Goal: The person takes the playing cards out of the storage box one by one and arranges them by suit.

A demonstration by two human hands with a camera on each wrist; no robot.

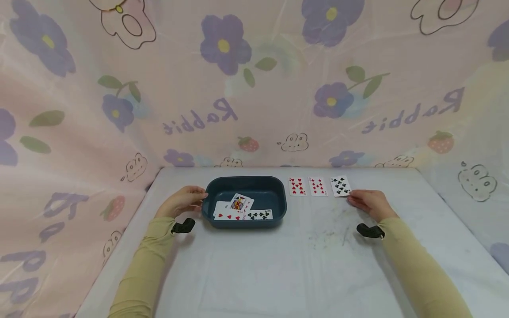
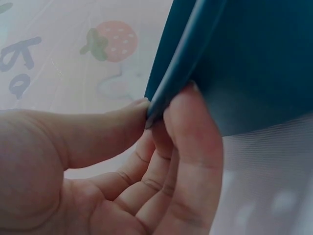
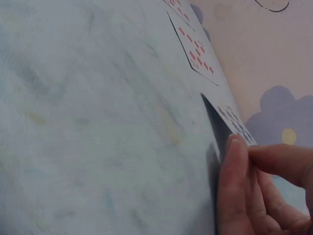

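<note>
A thin, stiff, white-faced club card [image 1: 340,186] sits between the thumb and fingers of the right hand [image 1: 373,204], clamped at its near right corner. The left hand [image 1: 180,203] pinches the rolled rim of a smooth, dark teal tray [image 1: 246,224] — a round-cornered oblong holding loose cards [image 1: 238,203] — between thumb and forefinger. The club card's long axis runs away from the right fingers, far end leaning slightly left, near edge tipped up over a shadow; the tray's long axis runs rightward from the left fingers. Left of the right fingertips lie a heart card [image 1: 297,187] and diamond card [image 1: 317,186]. Below both hands spreads a white, faintly smudged tabletop [image 1: 254,274]; beyond them hangs a creased, flower-printed curtain [image 1: 278,88].
</note>
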